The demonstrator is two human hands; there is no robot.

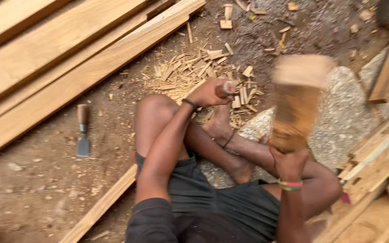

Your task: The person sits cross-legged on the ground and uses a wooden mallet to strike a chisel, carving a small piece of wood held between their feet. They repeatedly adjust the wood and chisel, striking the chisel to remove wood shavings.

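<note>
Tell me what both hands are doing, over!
Left hand grips brown wooden-handled chisel above pale wood chips. Right hand holds big blurred wooden mallet raised. Spare metal-bladed chisel lies on dirt, apart.

Bare dirt lies open to my left around the spare chisel point(83, 132). Stacked planks point(55, 58) wall off that side further out. Ahead, wood chips point(203, 67) litter the ground; the grey rock point(343, 112) and timber frames point(379, 162) crowd my right.

An outdoor woodworking yard on bare dirt: long planks point(64, 58) lie stacked left of a heap of chips point(194, 67), a spare chisel point(83, 130) rests below the planks, and joined timber point(379, 157) sits to the right.
</note>
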